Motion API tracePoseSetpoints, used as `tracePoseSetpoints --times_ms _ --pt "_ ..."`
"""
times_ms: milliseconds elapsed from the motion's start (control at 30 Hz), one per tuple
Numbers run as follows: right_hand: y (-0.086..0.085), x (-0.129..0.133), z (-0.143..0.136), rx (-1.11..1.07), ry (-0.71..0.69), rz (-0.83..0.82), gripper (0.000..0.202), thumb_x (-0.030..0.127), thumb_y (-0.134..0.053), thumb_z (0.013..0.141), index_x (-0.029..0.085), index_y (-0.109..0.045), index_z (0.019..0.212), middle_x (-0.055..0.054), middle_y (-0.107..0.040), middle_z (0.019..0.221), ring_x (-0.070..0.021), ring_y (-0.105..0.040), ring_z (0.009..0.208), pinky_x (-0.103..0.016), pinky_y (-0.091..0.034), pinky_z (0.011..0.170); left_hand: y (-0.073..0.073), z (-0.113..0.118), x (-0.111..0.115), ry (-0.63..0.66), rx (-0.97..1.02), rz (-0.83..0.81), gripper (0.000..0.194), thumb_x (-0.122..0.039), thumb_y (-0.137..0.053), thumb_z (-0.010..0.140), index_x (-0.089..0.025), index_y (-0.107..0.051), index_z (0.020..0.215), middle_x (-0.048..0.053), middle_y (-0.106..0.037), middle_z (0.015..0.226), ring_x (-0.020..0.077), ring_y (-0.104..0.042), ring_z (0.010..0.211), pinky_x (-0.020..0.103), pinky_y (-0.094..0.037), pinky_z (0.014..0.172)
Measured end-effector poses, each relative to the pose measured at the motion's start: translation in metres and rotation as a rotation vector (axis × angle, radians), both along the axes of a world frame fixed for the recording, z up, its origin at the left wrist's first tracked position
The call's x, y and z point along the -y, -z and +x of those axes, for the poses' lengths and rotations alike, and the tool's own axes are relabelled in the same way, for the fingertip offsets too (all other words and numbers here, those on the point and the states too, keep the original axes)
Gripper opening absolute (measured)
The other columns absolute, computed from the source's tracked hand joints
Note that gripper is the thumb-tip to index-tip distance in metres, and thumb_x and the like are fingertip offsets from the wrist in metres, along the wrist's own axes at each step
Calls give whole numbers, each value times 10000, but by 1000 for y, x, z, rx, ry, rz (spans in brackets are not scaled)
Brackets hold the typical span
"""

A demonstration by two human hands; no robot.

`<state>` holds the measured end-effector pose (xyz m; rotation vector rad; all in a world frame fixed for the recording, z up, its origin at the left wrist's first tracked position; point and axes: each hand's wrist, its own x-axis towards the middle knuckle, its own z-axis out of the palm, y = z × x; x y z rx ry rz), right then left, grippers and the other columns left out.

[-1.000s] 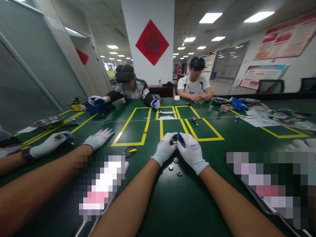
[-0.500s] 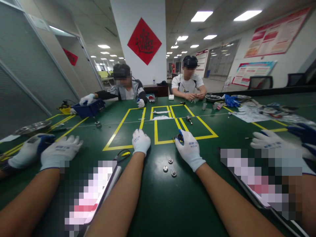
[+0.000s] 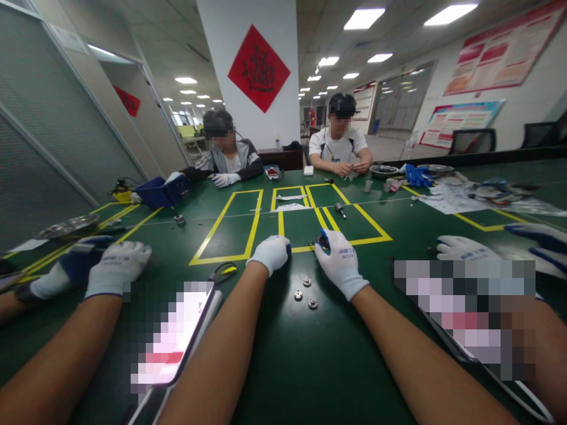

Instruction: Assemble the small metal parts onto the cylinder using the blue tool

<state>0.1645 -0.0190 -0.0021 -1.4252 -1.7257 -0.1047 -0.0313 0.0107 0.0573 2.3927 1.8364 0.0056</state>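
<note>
My right hand point(image 3: 339, 258), in a white glove with blue fingertips, is closed on a small dark metal part point(image 3: 312, 242) whose end sticks out to the left. Just left of it, my left hand point(image 3: 271, 255) is closed, its fingers curled toward the right hand. Whatever it may hold is hidden behind the knuckles. The two hands are apart. On the green table below and between them lie three small round metal pieces: one point(image 3: 307, 283) at the back, another point(image 3: 298, 295) to the left, and a third point(image 3: 313, 304) nearest me.
Yellow tape point(image 3: 221, 260) marks boxes on the table point(image 3: 292, 378). A metal cylinder with a shaft point(image 3: 339, 211) lies beyond my right hand. Phones point(image 3: 177, 336) lie on both sides. Co-workers' gloved hands point(image 3: 119, 262) work left and right; two people sit opposite, near a blue bin point(image 3: 162, 192).
My left hand has moved right, toward my right hand, and its fingers have curled. My right hand stays almost in place with the dark part. Across the table, a person's gloved hand has shifted left.
</note>
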Motion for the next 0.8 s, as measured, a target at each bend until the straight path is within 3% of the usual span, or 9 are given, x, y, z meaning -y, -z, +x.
tracePoseSetpoints --times_ms 100,233,367,500,800 --pt "1 0 0 -3 -5 5 442 342 -574 927 113 -632 1300 -163 -682 1219 -285 -640 1132 -401 -514 998 -13 8 11 184 -35 -130 221 -273 -716 756 -214 -771 962 85 -777 1003 233 -724 916 282 -552 834" --pt "2 -1 0 -3 -5 5 444 348 -567 925 121 -629 1303 -164 -680 1222 -287 -638 1136 -407 -516 991 -24 16 19 271 -61 -249 266 -312 -763 726 -213 -763 973 52 -780 933 197 -716 807 247 -532 706" --pt "0 -1 0 -7 -11 -1 436 346 -564 924 136 -629 1301 -158 -680 1226 -282 -634 1142 -400 -516 984 -30 17 20 335 -17 -291 255 -317 -728 760 -229 -759 997 33 -781 967 173 -707 814 228 -524 705" --pt "-1 0 -1 7 -4 -29 446 344 -564 928 129 -621 1315 -156 -675 1238 -276 -627 1148 -385 -511 988 -32 18 22 329 -24 -212 235 -296 -713 763 -243 -775 983 43 -783 979 190 -711 844 247 -532 757" --pt "-2 2 -2 19 0 -53 417 340 -567 928 153 -648 1292 -139 -673 1236 -264 -631 1127 -363 -508 970 -25 35 27 408 -55 -266 186 -290 -758 704 -252 -804 880 48 -786 889 204 -702 754 263 -524 704"
